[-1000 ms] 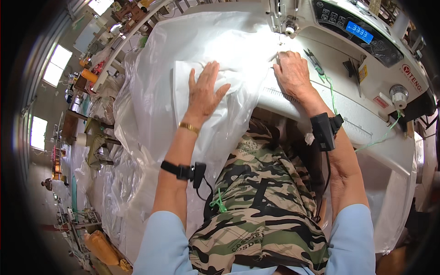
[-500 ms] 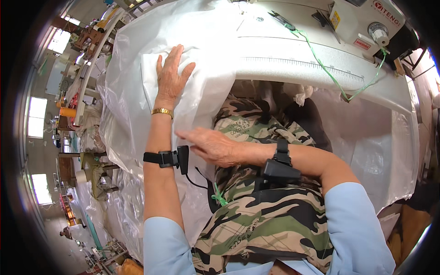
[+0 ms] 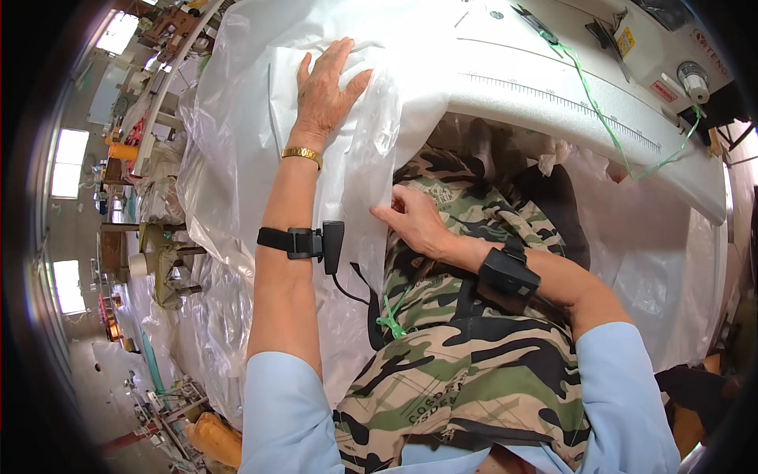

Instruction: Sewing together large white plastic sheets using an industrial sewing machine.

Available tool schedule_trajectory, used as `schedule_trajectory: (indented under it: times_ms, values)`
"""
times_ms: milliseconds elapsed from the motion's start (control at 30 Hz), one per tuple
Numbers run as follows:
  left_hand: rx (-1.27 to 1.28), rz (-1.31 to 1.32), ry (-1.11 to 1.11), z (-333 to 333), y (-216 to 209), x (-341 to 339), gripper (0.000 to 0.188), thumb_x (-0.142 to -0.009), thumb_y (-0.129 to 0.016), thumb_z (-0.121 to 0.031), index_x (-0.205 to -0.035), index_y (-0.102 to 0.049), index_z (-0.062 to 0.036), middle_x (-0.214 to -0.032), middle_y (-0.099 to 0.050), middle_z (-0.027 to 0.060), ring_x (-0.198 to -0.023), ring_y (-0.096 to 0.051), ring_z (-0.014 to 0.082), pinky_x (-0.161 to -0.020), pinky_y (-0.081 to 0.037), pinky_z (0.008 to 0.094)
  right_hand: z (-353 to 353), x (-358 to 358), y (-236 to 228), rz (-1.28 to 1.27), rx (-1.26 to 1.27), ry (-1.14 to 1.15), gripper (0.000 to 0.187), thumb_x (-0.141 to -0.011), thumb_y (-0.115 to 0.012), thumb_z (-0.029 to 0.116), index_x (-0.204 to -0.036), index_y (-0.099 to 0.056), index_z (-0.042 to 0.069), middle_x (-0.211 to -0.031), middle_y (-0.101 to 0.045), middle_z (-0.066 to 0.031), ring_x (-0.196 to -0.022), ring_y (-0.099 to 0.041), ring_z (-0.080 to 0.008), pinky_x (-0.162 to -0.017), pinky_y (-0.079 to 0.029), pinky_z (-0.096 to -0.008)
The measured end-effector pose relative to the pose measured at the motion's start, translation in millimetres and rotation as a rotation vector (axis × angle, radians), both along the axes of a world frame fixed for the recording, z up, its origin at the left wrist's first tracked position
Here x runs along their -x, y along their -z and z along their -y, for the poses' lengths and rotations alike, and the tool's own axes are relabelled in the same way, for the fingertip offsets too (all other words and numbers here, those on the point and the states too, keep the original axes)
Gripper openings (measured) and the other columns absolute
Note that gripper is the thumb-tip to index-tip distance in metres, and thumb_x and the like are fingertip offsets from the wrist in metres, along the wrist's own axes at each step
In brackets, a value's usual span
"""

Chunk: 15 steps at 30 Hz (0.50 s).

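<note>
My left hand (image 3: 328,91) lies flat with spread fingers on a white, translucent plastic sheet (image 3: 347,170), over a folded, creased part. The sheet drapes from the work surface down beside my lap. Along its right edge, my right hand (image 3: 417,223) has its fingers curled and its thumb over the plastic, closed on the sheet's edge. What the fingertips do under the edge is partly hidden.
A white sewing machine table (image 3: 553,99) with a ruler scale spans the upper right. On it are thread snips (image 3: 535,24) tied to green string (image 3: 588,95) and a machine head (image 3: 671,59). Camouflage cloth (image 3: 474,347) covers my lap. More clear plastic (image 3: 213,340) hangs at left.
My right hand has gone from outstretched, blurred fingers over the sheet to a closed grip at its right edge. My left hand stays flat on the plastic. The whole view has shifted.
</note>
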<state>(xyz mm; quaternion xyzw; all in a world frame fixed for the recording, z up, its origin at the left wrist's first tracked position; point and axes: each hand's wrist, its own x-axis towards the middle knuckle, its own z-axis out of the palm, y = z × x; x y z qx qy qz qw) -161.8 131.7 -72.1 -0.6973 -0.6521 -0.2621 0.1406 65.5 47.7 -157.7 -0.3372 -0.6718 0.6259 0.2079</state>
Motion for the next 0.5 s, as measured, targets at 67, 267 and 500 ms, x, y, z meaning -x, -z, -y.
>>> schedule_trajectory:
  times_ms: [67,267,500]
  values:
    - [-0.002,0.001,0.0,-2,0,-5,0.075,-0.096,-0.047,-0.064,-0.142,-0.051,-0.006,-0.146,-0.053,0.012,-0.14,-0.043,0.0234,-0.122,-0.015,0.0462,-2,1,7,0.002,-0.056,0.019,0.035,-0.089,-0.07,0.031,-0.083,-0.065,-0.003,-0.068,-0.063,-0.0139,-0.063,-0.061,-0.0196,-0.06,-0.047,-0.034]
    - [-0.003,0.018,-0.008,7,9,10,0.084,-0.093,-0.049,-0.068,-0.148,-0.041,-0.0055,-0.145,-0.052,0.0158,-0.139,-0.044,0.0261,-0.122,-0.016,0.0472,-32,-56,-85,-0.374,0.383,-0.007,0.029,-0.096,-0.063,0.033,-0.09,-0.072,0.006,-0.073,-0.057,0.0071,-0.064,-0.048,-0.0059,-0.056,-0.038,-0.0232]
    - [0.067,0.117,-0.002,3,-7,-7,0.094,-0.089,-0.048,-0.075,-0.151,-0.037,-0.0053,-0.148,-0.049,0.0181,-0.142,-0.041,0.026,-0.123,-0.012,0.0464,-76,-276,-71,-0.092,0.287,0.104,0.028,-0.091,-0.063,0.022,-0.089,-0.071,-0.005,-0.087,-0.072,-0.0084,-0.079,-0.066,-0.0125,-0.073,-0.052,-0.0279]
